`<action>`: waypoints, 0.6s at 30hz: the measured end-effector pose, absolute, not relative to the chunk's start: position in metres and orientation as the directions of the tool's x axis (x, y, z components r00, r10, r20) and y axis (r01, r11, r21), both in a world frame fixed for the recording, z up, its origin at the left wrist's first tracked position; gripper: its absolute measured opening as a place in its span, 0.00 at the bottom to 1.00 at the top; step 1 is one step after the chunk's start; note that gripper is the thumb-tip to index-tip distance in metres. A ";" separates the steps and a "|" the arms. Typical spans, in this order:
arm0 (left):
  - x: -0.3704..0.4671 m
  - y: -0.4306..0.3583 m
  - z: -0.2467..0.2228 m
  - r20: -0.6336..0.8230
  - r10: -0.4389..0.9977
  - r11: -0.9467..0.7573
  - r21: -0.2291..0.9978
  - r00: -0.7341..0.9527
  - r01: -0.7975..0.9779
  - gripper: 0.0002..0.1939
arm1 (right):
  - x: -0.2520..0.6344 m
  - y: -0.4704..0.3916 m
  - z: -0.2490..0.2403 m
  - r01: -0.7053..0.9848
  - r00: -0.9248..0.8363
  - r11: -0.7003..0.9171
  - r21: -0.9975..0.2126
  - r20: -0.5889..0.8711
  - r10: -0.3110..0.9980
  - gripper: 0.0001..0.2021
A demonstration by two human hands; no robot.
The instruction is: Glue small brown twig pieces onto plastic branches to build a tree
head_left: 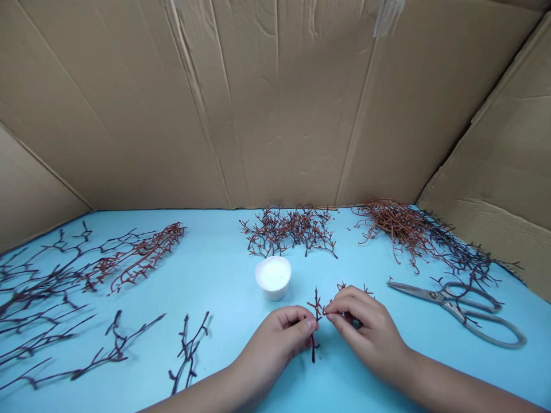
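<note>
The left hand (282, 338), fingers pinching a slim dark-brown branching twig (317, 307), may let it twist if the right hand (370, 330), pinching a tiny reddish sprig (324, 311), pushes sideways.

held twig (317, 308): brown, rust-tipped | table (215, 246): blue | cup (274, 280): white | scissors (439, 297): grey | cardboard (275, 103): tan

Left hand (286, 335) pinches dark twig (313, 351); right hand (368, 324) apparently holds reddish bit (324, 311); scissors (438, 296) lie nearby.

No readable lettering, no legible label, brand, number or sign anywhere in this view.
</note>
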State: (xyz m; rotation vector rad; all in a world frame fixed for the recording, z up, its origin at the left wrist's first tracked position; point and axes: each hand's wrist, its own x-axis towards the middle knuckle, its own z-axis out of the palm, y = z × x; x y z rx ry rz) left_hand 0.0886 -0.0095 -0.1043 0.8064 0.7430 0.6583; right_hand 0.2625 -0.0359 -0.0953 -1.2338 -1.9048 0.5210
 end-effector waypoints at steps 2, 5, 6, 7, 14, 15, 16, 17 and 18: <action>0.088 -0.009 -0.104 -0.325 0.750 0.526 0.821 0.576 -0.222 0.10 | 0.262 -0.036 -0.095 0.563 -0.224 0.456 -0.689 0.405 0.887 0.06; 0.088 -0.009 -0.104 -0.324 0.744 0.525 0.824 0.584 -0.211 0.11 | 0.262 -0.036 -0.095 0.553 -0.238 0.474 -0.685 0.415 0.878 0.06; 0.088 -0.009 -0.104 -0.322 0.746 0.523 0.826 0.584 -0.213 0.11 | 0.262 -0.036 -0.095 0.552 -0.242 0.477 -0.684 0.417 0.876 0.06; 0.088 -0.009 -0.104 -0.319 0.746 0.521 0.827 0.585 -0.212 0.11 | 0.262 -0.036 -0.095 0.552 -0.243 0.479 -0.683 0.417 0.876 0.05; 0.088 -0.009 -0.107 -0.304 0.755 0.498 0.842 0.581 -0.207 0.11 | 0.263 -0.036 -0.095 0.557 -0.262 0.488 -0.672 0.415 0.871 0.05; 0.088 -0.009 -0.107 -0.303 0.755 0.495 0.845 0.582 -0.202 0.11 | 0.263 -0.036 -0.095 0.557 -0.264 0.492 -0.669 0.418 0.869 0.05; 0.088 -0.009 -0.107 -0.303 0.755 0.494 0.846 0.582 -0.200 0.11 | 0.263 -0.036 -0.095 0.557 -0.267 0.496 -0.667 0.422 0.866 0.05; 0.088 -0.009 -0.106 -0.304 0.753 0.494 0.847 0.583 -0.196 0.11 | 0.263 -0.036 -0.095 0.556 -0.272 0.501 -0.663 0.425 0.864 0.05; 0.088 -0.009 -0.106 -0.306 0.751 0.496 0.847 0.585 -0.194 0.11 | 0.264 -0.036 -0.095 0.554 -0.277 0.507 -0.660 0.428 0.860 0.05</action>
